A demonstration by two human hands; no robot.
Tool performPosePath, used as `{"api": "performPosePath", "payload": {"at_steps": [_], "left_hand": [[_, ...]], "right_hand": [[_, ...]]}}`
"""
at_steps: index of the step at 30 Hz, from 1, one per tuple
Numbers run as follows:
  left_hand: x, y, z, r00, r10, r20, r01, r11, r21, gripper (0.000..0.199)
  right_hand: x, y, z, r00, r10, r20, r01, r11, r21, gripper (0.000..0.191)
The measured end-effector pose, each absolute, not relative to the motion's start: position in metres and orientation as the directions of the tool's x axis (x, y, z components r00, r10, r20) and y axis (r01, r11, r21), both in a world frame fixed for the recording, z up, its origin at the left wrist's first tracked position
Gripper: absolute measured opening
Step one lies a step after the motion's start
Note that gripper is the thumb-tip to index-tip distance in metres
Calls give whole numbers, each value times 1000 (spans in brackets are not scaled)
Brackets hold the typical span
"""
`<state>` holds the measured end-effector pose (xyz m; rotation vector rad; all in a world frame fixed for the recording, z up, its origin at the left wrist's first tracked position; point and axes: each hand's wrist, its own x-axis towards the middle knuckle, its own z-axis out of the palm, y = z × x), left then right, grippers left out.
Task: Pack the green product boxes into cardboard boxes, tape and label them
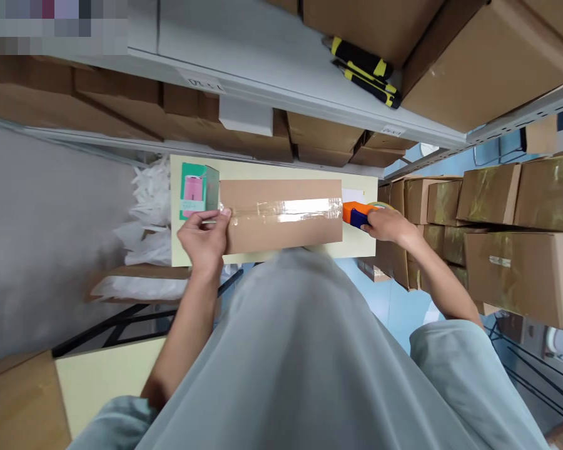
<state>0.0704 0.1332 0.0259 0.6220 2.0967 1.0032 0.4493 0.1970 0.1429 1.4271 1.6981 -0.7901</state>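
A long brown cardboard box lies across the pale yellow table. Clear packing tape runs along its top seam and shines toward the right end. My left hand grips the box's left end, its thumb on the tape's end there and the other fingers curled. At the opposite end, my right hand is closed round an orange and dark blue tape dispenser, whose front meets the box edge. The dispenser's handle is mostly hidden by my fingers. Beside my left hand stands a green box with a pink picture.
Overhead, a grey shelf bears black and yellow utility knives and cartons. More cardboard boxes are stacked at the right. White crumpled packing material is heaped left of the table. A white sheet lies behind the dispenser.
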Motion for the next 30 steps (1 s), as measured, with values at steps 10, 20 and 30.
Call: {"api": "performPosePath", "payload": {"at_steps": [10, 20, 30], "left_hand": [[67, 143, 53, -419, 907, -38, 396, 221, 891, 27], [176, 245, 130, -51, 841, 539, 343, -492, 800, 58], [166, 307, 118, -122, 921, 371, 424, -290, 858, 78]], "right_hand": [[421, 176, 199, 207, 809, -550, 975, -124, 185, 42], [313, 290, 219, -341, 940, -22, 928, 332, -170, 33], [231, 394, 211, -281, 944, -172, 960, 278, -42, 37]]}}
